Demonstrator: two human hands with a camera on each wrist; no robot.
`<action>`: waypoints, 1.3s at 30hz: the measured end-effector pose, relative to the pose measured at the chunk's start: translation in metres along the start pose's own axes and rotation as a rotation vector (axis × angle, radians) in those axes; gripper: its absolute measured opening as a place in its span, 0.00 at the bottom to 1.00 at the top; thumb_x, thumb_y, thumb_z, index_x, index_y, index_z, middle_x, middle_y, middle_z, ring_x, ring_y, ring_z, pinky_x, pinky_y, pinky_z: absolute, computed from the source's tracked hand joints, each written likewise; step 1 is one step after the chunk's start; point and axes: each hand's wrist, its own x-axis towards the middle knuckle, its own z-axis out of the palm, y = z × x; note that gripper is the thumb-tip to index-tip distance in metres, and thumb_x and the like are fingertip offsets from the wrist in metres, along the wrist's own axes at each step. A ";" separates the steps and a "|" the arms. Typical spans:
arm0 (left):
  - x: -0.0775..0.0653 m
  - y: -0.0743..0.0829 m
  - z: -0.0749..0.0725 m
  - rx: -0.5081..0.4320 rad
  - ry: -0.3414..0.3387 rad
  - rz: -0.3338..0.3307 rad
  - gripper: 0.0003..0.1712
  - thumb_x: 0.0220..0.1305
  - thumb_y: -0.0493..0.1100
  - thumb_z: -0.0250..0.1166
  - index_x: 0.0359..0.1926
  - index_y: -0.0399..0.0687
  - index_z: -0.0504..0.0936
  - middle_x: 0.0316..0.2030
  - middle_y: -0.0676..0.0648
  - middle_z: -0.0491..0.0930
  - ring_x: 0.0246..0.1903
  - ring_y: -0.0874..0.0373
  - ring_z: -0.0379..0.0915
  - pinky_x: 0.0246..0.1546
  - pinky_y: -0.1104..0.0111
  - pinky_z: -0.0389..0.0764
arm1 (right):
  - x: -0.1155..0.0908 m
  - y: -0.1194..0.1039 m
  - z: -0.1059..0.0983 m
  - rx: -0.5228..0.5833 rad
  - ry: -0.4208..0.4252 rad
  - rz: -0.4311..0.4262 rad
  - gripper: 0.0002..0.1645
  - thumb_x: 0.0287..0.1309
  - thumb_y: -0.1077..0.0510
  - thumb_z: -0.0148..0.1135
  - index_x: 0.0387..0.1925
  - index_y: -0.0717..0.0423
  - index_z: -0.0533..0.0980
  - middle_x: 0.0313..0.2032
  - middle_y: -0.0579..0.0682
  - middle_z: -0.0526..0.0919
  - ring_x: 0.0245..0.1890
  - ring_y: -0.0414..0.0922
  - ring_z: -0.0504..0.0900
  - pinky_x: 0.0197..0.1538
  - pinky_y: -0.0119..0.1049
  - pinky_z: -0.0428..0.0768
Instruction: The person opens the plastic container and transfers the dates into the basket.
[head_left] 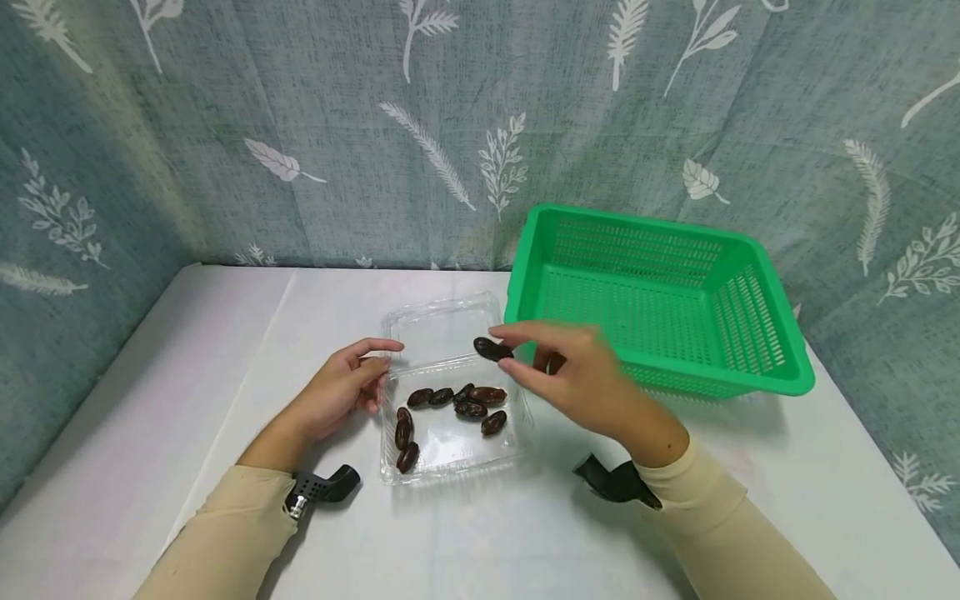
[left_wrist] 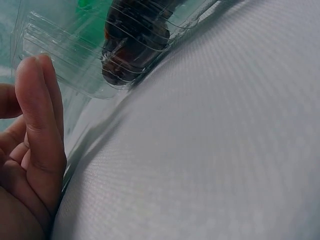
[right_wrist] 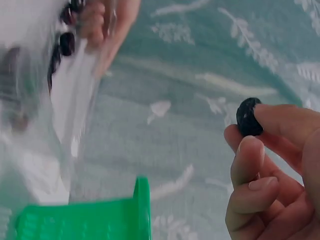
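My right hand (head_left: 592,383) pinches a dark brown date (head_left: 491,348) between thumb and fingertips, above the hinge side of a clear plastic clamshell box (head_left: 457,450). The right wrist view shows the same date (right_wrist: 248,117) held at the fingertips. Several more dates (head_left: 488,396) lie loose in the box's near half, mostly toward its back and left. Its transparent lid (head_left: 442,329) is folded back, away from me. My left hand (head_left: 333,392) rests at the box's left side, index finger extended over the lid's edge; in the left wrist view its fingers (left_wrist: 37,110) look straight.
A green perforated plastic basket (head_left: 787,379) stands at the back right, close beside the lid. White cloth (head_left: 225,358) covers the table, and a leaf-patterned grey-green curtain (head_left: 330,150) hangs behind it. Black wrist mounts (head_left: 330,486) stick out from both sleeves.
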 end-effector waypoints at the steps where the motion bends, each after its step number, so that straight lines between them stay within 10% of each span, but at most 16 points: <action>1: 0.000 0.000 0.000 0.001 0.000 -0.001 0.23 0.77 0.41 0.50 0.68 0.39 0.66 0.27 0.55 0.71 0.21 0.66 0.70 0.19 0.74 0.80 | 0.000 0.003 -0.004 0.004 0.019 0.024 0.18 0.55 0.68 0.71 0.49 0.60 0.84 0.39 0.54 0.89 0.17 0.33 0.73 0.19 0.26 0.71; 21: 0.002 0.001 0.002 0.042 0.019 0.013 0.23 0.77 0.42 0.51 0.67 0.39 0.68 0.28 0.54 0.70 0.22 0.66 0.69 0.19 0.73 0.80 | -0.001 0.063 -0.053 -0.174 0.117 0.459 0.14 0.67 0.57 0.62 0.53 0.53 0.83 0.40 0.55 0.87 0.21 0.44 0.81 0.19 0.32 0.74; 39: 0.001 0.002 0.005 0.071 0.030 0.011 0.22 0.77 0.41 0.50 0.67 0.39 0.68 0.28 0.55 0.71 0.21 0.66 0.68 0.19 0.73 0.81 | -0.007 0.084 -0.077 -0.210 -0.345 0.670 0.13 0.69 0.57 0.58 0.48 0.55 0.84 0.44 0.57 0.87 0.38 0.49 0.81 0.36 0.38 0.77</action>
